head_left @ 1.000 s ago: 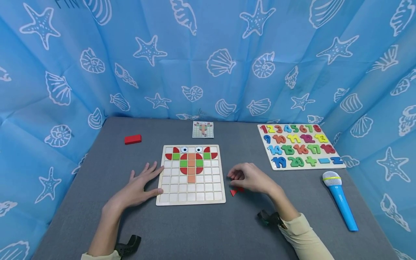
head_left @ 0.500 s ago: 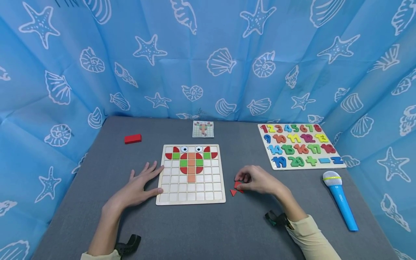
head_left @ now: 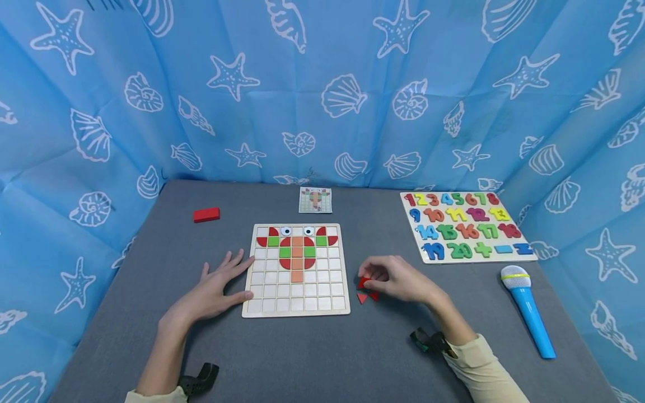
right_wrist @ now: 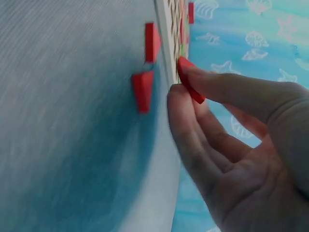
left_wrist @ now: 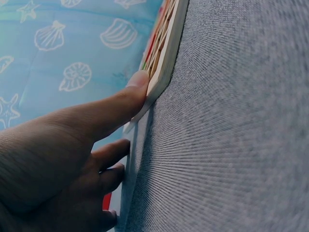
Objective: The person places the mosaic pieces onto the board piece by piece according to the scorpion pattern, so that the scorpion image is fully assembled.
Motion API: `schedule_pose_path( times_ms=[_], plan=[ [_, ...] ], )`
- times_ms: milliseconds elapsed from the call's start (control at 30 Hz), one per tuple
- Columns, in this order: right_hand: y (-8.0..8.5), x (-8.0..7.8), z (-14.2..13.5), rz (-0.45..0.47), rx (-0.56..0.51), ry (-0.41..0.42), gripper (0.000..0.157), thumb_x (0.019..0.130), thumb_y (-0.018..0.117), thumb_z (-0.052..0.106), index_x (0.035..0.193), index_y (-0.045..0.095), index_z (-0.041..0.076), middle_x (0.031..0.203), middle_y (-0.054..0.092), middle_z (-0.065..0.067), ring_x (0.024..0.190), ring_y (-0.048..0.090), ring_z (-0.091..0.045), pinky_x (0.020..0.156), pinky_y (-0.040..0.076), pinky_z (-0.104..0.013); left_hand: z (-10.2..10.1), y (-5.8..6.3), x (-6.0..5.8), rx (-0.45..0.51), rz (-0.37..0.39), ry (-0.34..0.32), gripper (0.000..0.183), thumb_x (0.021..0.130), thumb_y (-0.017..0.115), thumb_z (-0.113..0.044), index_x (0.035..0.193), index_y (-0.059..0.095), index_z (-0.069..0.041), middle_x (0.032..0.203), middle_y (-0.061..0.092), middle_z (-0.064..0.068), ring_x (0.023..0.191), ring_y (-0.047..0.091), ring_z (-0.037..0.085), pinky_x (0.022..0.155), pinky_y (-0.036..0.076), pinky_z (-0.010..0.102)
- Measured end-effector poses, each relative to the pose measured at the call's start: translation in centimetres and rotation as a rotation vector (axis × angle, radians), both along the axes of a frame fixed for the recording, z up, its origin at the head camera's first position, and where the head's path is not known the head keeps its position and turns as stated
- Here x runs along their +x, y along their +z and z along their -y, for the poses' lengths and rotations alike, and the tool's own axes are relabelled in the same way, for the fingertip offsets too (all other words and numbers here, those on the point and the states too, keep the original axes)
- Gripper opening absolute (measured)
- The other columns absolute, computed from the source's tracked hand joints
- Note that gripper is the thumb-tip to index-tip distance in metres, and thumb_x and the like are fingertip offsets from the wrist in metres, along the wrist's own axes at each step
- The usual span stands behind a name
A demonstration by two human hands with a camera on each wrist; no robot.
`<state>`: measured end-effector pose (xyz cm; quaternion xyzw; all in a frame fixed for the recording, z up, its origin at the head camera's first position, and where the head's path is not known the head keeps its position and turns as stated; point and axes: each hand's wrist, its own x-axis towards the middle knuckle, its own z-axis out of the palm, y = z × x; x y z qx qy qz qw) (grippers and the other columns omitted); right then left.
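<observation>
My left hand (head_left: 216, 288) lies spread at the left edge of a white gridded mosaic board (head_left: 296, 305), thumb and a fingertip on its frame. Red, green and orange tiles and two eye tiles form a figure in the board's upper half. To the right of the board, my right hand (head_left: 398, 278) pinches a small red tile (right_wrist: 194, 92) between thumb and fingers, raised over the table in the right wrist view. Below it lie two loose red triangular tiles, one left (head_left: 362, 299) and one right (head_left: 374, 296).
A pattern card (head_left: 314, 208) lies behind the board. A red block (head_left: 206, 215) sits at the back left. On the right are a number puzzle board (head_left: 417, 242) and a blue toy microphone (head_left: 531, 319). A blue shell-print curtain (head_left: 302, 123) surrounds the grey table (head_left: 302, 358).
My right hand first drew back rightward over the red tiles, then shifted slightly left with one red tile pinched, leaving two triangles in view. The left hand has stayed in place.
</observation>
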<state>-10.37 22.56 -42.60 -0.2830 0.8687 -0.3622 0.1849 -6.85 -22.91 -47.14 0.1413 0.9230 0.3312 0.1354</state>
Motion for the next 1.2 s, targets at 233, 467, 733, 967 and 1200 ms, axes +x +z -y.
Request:
schedule_pose_path(
  times_ms=[233,467,733,967,1200],
  plan=[
    [0.7,0.5,2.4,0.004,-0.072,0.015,0.017,0.099,0.078,0.009,0.116,0.077,0.009,0.107,0.079,-0.003,0.092,0.072,-0.009,0.082,0.063,-0.024,-0.2,0.3,0.0,0.007,0.004,-0.004,0.09,0.094,0.08,-0.054,0.169,0.041,-0.024,0.177,0.026,0.028,0.165,0.012,0.06,0.12,-0.002,0.09],
    [0.5,0.9,5.6,0.012,-0.111,0.061,0.019,0.098,0.077,0.005,0.117,0.078,0.008,0.108,0.08,-0.007,0.089,0.071,-0.007,0.083,0.062,-0.021,-0.6,1.3,0.1,-0.041,0.037,0.004,0.089,0.096,0.08,-0.049,0.17,0.04,-0.018,0.178,0.025,0.026,0.166,0.011,0.057,0.122,-0.002,0.089],
    [0.5,1.2,9.2,0.024,-0.122,0.075,0.024,0.096,0.077,-0.001,0.119,0.078,0.003,0.116,0.08,-0.012,0.09,0.074,-0.006,0.084,0.062,-0.018,-0.4,0.9,0.2,0.0,0.005,0.003,0.09,0.094,0.081,-0.052,0.169,0.042,-0.02,0.177,0.027,0.027,0.165,0.012,0.059,0.121,-0.002,0.09],
    [0.0,1.1,11.8,-0.046,-0.058,0.079,0.021,0.091,0.087,0.007,0.111,0.08,0.003,0.094,0.078,-0.005,0.078,0.067,-0.001,0.075,0.058,-0.015,-0.6,1.0,0.0,-0.038,0.034,0.005,0.089,0.096,0.08,-0.048,0.17,0.04,-0.019,0.179,0.025,0.024,0.167,0.011,0.056,0.122,-0.002,0.089],
    [-0.5,1.1,13.4,-0.096,0.007,0.095,0.018,0.09,0.088,0.009,0.103,0.078,0.002,0.082,0.075,-0.001,0.072,0.06,0.004,0.07,0.054,-0.016,-0.7,1.3,0.2,-0.05,0.007,0.005,0.087,0.097,0.081,-0.047,0.169,0.042,-0.017,0.178,0.027,0.026,0.166,0.013,0.058,0.121,0.0,0.09]
  ],
)
